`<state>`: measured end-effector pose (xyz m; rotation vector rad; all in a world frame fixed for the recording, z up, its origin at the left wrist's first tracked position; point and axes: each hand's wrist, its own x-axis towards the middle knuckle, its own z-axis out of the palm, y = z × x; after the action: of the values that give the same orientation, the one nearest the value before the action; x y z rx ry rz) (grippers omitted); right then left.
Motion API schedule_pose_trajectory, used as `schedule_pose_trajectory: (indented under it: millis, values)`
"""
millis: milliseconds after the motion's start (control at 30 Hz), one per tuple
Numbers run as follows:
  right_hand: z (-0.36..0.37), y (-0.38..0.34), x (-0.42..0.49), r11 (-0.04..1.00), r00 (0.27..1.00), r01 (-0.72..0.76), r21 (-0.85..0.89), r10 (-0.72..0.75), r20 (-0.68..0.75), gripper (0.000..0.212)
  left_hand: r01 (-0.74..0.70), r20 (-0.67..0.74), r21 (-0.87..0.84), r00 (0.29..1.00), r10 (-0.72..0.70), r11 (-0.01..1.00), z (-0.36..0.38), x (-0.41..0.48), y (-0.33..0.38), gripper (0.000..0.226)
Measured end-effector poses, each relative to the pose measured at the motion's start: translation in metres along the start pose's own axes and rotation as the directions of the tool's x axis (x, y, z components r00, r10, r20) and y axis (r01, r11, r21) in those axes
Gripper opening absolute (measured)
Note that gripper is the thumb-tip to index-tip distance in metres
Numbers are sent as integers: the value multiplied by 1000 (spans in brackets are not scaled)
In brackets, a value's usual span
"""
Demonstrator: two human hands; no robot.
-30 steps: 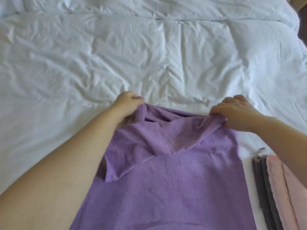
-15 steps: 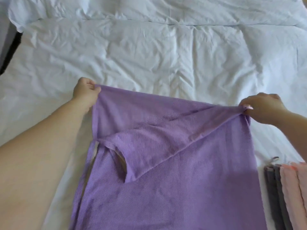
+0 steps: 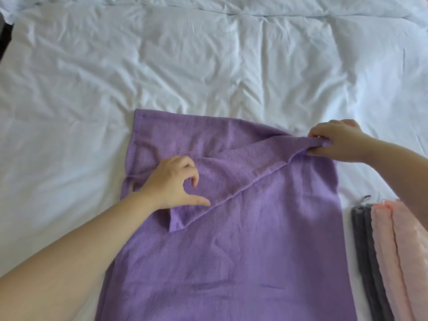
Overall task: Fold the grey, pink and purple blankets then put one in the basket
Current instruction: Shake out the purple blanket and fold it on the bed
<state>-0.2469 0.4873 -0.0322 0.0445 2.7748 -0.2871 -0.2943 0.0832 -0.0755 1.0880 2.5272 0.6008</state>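
Observation:
The purple blanket [image 3: 254, 251] lies spread on the white bed, reaching from the near edge of the view to the middle. A triangular flap of it is folded back across its far part. My left hand [image 3: 176, 181] rests on that flap, fingers bent and thumb spread wide, with no fabric pinched between them. My right hand [image 3: 335, 142] pinches the blanket's far right corner and holds it slightly raised. The folded grey blanket [image 3: 368, 251] and the folded pink blanket [image 3: 407, 251] lie side by side at the right. No basket is in view.
A wrinkled white duvet [image 3: 208, 66] covers the whole bed beyond and left of the purple blanket. A dark gap at the bed's edge [image 3: 3, 35] shows at the far left.
My left hand let go of the far left corner, which now lies flat, and moved near and right onto the folded flap. My right hand still holds its corner.

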Motion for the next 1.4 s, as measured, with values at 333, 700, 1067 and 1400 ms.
schedule_pose_trajectory:
  millis: [333,700,1067,1400]
  values:
    - [-2,2,-28,924,983,147,-354,-175,-50,10,-364,335,303,906,259,881,-1,-42,-11,41]
    - [-8,21,-2,806,957,10,-592,164,239,41,515,-263,-470,693,-671,717,-51,43,-75,24]
    - [-9,47,35,997,969,-40,69,22,248,23,543,-52,-616,694,-718,571,-44,77,-115,23]
    - [-2,41,44,950,927,78,-302,42,373,17,588,-143,-593,596,-790,551,-48,80,-120,18]
